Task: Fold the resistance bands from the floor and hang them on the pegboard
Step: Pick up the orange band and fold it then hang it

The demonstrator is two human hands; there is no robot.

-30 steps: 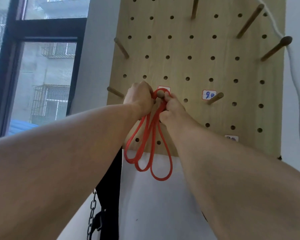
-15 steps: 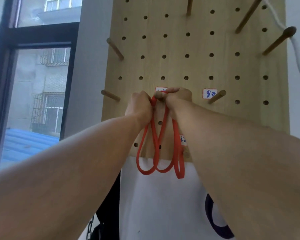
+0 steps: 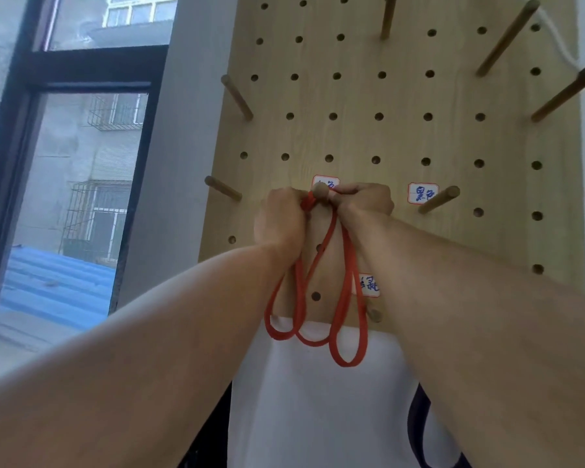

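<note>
A folded red resistance band hangs in several loops in front of the wooden pegboard. Its top is bunched at a wooden peg in the board's middle. My left hand grips the band's top just left of that peg. My right hand pinches the band on the peg's right side. The loops drop past the board's lower edge. A white label sits partly hidden behind the peg.
More pegs stick out of the board, at left, upper left, right and top right. A window lies to the left. A dark purple band hangs at lower right, against the white wall.
Both hands have risen slightly with the band's top and now flank the peg's tip. The loops have spread and swung a little to the right.
</note>
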